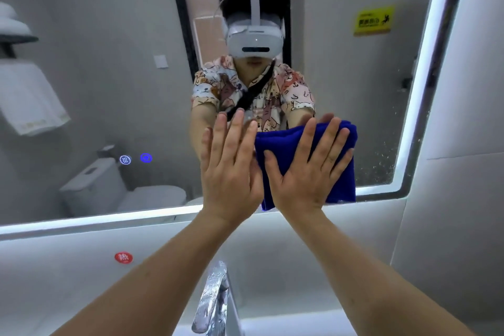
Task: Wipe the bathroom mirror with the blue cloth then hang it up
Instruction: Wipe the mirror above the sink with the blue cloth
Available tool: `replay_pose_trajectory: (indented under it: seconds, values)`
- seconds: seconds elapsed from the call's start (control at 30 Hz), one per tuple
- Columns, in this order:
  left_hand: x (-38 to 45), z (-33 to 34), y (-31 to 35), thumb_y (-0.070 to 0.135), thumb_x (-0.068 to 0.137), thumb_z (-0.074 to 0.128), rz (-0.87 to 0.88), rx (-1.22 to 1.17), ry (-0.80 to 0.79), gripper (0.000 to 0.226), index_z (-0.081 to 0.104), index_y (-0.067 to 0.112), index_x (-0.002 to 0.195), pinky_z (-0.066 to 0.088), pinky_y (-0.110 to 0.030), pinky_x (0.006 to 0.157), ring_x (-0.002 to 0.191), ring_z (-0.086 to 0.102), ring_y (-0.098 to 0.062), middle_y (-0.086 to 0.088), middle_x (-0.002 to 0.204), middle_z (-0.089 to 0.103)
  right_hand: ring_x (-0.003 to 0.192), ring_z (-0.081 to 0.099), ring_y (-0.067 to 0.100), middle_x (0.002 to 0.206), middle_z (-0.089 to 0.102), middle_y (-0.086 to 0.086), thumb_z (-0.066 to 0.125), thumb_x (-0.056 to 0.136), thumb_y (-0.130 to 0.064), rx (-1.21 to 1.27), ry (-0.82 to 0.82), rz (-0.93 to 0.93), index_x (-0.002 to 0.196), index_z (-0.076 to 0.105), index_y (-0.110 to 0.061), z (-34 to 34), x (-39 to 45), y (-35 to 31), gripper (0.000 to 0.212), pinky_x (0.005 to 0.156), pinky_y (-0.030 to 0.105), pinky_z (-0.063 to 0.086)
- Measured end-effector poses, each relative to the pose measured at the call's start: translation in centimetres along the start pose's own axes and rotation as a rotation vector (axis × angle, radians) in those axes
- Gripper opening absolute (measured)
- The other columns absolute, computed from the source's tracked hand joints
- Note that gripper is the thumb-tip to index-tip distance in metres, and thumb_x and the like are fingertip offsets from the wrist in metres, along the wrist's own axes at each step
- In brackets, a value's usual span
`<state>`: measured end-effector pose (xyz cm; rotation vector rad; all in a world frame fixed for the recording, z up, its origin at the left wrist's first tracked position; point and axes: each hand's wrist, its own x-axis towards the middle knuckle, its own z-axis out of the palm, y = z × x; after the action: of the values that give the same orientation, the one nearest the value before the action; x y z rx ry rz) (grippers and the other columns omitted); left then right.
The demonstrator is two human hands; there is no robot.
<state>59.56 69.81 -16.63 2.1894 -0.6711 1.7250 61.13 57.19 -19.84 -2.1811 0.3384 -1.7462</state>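
Cloth [305,142]: blue, folded, pressed flat on mirror [109,62] at its 5 o'clock corner, so the pad meets the glass for wiping. Right hand [305,172]: fingers straight and spread over cloth, pressing, not curled round it. Left hand [231,166]: flat, fingers straight, at 9 o'clock of cloth, apparently bracing; holds nothing.
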Motion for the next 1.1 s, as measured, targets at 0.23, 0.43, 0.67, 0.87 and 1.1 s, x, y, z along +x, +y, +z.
replay_pose_trajectory:
  seconds: [0.23,0.43,0.67,0.87,1.1]
  values:
    - [4.8,0.0,0.1,0.022,0.101,0.043,-0.007,0.039,0.029,0.051,0.047,0.007,0.150,0.019,-0.057,0.124,0.153,0.026,-0.036,-0.013,0.161,0.036,0.157,0.009,0.041,0.169,0.012,0.022,0.031,0.100,-0.072,0.009,-0.007,-0.001,0.163,0.019,-0.011,-1.5,6.8,-1.7,0.088,0.126,0.061,0.007]
    - [10.4,-0.9,-0.1,0.025,0.099,0.040,-0.001,0.064,0.037,0.059,0.037,0.008,0.155,0.013,-0.056,0.126,0.155,0.020,-0.033,-0.011,0.164,0.030,0.159,-0.001,0.037,0.171,0.001,0.018,0.024,0.099,-0.074,-0.013,-0.023,-0.040,0.165,0.007,-0.015,-3.0,13.6,-3.7,0.090,0.126,0.060,0.003]
    - [18.8,-2.9,-1.4,0.034,0.098,0.032,0.027,0.155,-0.043,0.064,0.030,0.016,0.159,0.013,-0.060,0.124,0.157,0.009,-0.030,-0.008,0.168,0.022,0.159,-0.005,0.035,0.172,-0.002,0.016,0.017,0.098,-0.076,0.007,0.002,-0.048,0.165,0.004,-0.017,-4.6,22.0,-7.5,0.091,0.127,0.058,-0.001]
    - [25.4,-4.8,-2.4,0.039,0.097,0.026,-0.002,0.185,-0.067,0.066,0.023,0.023,0.161,0.006,-0.054,0.127,0.158,0.003,-0.024,-0.004,0.170,0.016,0.158,-0.010,0.033,0.172,-0.006,0.014,0.012,0.096,-0.078,0.007,0.009,-0.085,0.165,0.002,-0.019,-6.0,28.7,-10.6,0.091,0.127,0.058,-0.003]
    - [32.3,-6.4,-3.4,0.046,0.096,0.012,0.020,0.199,-0.052,0.070,0.011,0.026,0.162,-0.004,-0.049,0.127,0.158,-0.004,-0.020,0.003,0.171,0.006,0.158,-0.011,0.033,0.172,-0.006,0.014,0.013,0.096,-0.078,0.033,0.043,-0.110,0.164,0.002,-0.020,-8.0,37.4,-14.6,0.091,0.126,0.056,-0.006]
